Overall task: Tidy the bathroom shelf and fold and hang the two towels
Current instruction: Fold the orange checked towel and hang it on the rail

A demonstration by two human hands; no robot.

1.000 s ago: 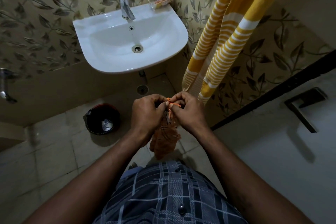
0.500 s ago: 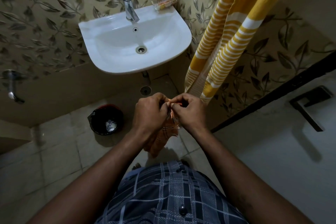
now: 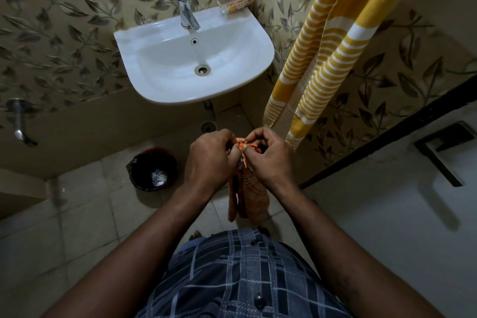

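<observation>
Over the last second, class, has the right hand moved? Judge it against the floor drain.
No. The right hand still sits just right of the floor drain and nearer the camera, pinching the orange cloth beside the left hand.

hands: left hand (image 3: 210, 160), right hand (image 3: 268, 160) | pinching orange towel (image 3: 249, 193)

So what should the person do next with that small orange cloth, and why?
Probably draw the two hands apart along its top edge. The left hand and right hand pinch the small orange cloth close together, so it hangs bunched and narrow; spreading it flat looks needed before folding. The yellow-and-white striped towel hangs to their right.
</observation>
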